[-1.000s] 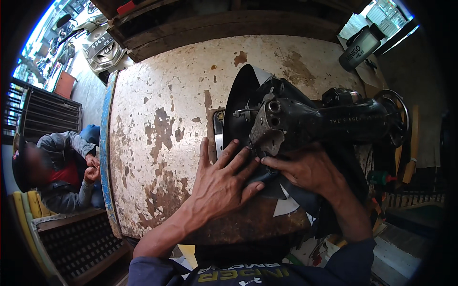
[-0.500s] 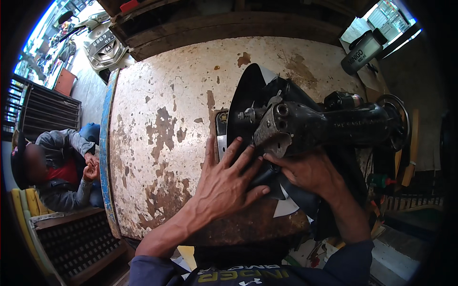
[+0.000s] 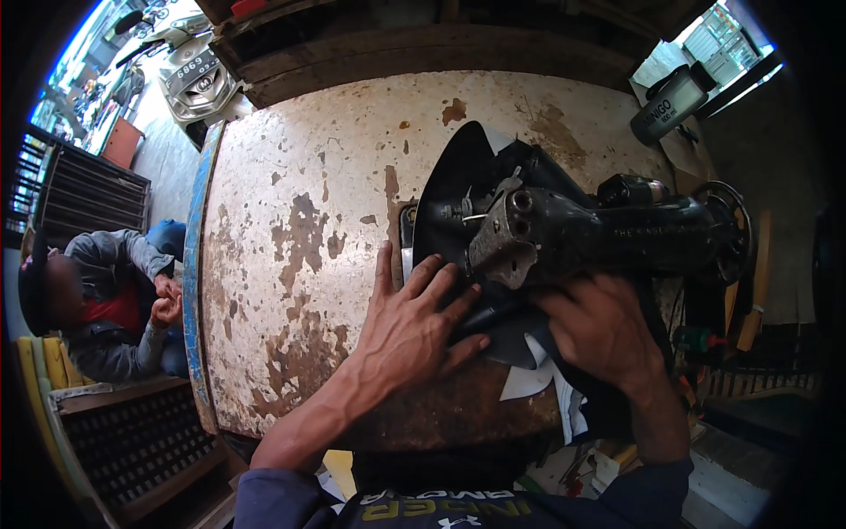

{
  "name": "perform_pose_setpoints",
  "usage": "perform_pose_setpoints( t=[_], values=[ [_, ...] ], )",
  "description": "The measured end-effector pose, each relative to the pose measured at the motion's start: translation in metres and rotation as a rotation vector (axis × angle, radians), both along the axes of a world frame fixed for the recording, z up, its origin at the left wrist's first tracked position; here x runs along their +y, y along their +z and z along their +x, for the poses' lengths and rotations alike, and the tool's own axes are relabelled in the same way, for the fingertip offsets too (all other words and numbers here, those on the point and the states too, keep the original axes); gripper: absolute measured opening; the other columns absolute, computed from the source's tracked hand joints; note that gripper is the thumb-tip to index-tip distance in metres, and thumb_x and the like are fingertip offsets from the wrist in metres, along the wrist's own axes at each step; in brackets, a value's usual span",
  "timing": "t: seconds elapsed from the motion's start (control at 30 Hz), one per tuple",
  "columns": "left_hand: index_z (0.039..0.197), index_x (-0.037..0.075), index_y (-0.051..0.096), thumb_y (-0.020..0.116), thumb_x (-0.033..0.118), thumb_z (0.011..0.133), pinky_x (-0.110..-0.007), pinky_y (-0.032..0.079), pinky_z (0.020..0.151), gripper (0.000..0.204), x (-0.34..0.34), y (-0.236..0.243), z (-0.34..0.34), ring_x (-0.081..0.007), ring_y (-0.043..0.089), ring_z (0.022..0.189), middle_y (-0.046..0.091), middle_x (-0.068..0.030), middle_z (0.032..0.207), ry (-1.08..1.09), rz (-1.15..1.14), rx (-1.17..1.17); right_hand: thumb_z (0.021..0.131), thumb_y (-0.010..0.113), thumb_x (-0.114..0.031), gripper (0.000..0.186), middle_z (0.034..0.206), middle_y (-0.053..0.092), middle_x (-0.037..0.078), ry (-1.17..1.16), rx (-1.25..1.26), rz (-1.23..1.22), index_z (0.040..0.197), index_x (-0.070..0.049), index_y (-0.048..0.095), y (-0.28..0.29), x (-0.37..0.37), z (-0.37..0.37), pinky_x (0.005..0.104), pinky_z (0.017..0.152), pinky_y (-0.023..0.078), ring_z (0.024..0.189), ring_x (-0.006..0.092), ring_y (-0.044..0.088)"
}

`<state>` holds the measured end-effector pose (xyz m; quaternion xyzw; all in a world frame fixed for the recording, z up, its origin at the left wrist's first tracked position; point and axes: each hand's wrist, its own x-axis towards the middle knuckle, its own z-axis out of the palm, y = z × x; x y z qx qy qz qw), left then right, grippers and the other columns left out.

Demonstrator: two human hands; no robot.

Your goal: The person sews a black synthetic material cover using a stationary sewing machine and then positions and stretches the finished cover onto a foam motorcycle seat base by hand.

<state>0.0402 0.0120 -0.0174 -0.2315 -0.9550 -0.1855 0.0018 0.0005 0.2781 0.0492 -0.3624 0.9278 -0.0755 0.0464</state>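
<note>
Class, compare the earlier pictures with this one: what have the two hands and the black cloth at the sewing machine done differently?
Very little changed. The left hand stays spread flat on the black cloth, the right hand stays pressed on it under the sewing machine. The worn table looks unchanged.

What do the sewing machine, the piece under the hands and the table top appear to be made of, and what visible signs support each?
Sewing machine: probably cast metal, glossy black paint, bare grey at the needle end.
Black piece under the left hand and right hand: likely fabric or leather; thin, matt, pale underside.
Table top: apparently painted metal; cream coat flaked, with rust-brown patches.
</note>
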Motion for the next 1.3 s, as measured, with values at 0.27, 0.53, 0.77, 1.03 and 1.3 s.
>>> perform_pose_setpoints(
  t=[0.27,0.53,0.77,1.03,1.3],
  values=[
    [0.144,0.010,0.066,0.070,0.044,0.097,-0.075,0.021,0.123,0.058,0.004,-0.015,0.010,-0.0255,0.052,0.142,0.061,-0.0074,0.144,-0.055,0.043,0.016,0.084,0.084,-0.019,0.045,0.119,0.071,0.005,0.123,0.064,-0.124,0.128,-0.017,0.074,-0.036,-0.020,0.006,0.0487,0.106,0.048,0.116,0.0270,0.066],
    [0.151,0.017,0.061,0.070,0.042,0.098,-0.072,0.014,0.128,0.059,0.007,-0.020,0.017,-0.0245,0.048,0.151,0.059,-0.0069,0.151,0.025,-0.007,-0.001,0.083,0.084,-0.016,0.033,0.105,0.071,0.003,0.081,0.095,-0.186,0.116,-0.017,0.080,-0.041,-0.026,0.006,0.0489,0.105,0.048,0.108,0.0260,0.068],
    [0.149,0.016,0.063,0.071,0.042,0.098,-0.073,0.015,0.127,0.058,-0.003,-0.021,0.007,-0.0260,0.046,0.152,0.059,-0.0068,0.151,-0.009,0.025,-0.013,0.083,0.083,-0.014,0.034,0.102,0.072,0.005,0.052,0.110,-0.219,0.117,-0.013,0.079,-0.045,-0.038,0.006,0.0491,0.098,0.050,0.104,0.0274,0.069],
    [0.143,0.012,0.067,0.073,0.042,0.096,-0.072,0.017,0.126,0.056,0.004,-0.021,0.009,-0.0290,0.046,0.151,0.060,-0.0098,0.147,0.035,0.044,0.013,0.089,0.076,-0.021,0.030,0.121,0.068,0.007,0.064,0.246,-0.142,0.116,-0.008,0.075,-0.037,-0.035,0.028,0.0488,0.106,0.046,0.121,0.0282,0.062],
    [0.144,0.011,0.067,0.071,0.042,0.096,-0.071,0.021,0.124,0.056,0.012,-0.019,0.016,-0.0308,0.053,0.140,0.062,-0.0100,0.142,0.033,0.098,-0.012,0.087,0.083,-0.029,0.048,0.127,0.066,0.009,0.044,-0.042,-0.002,0.127,-0.005,0.069,-0.026,-0.010,0.034,0.0443,0.103,0.047,0.121,0.0276,0.060]
  ],
)
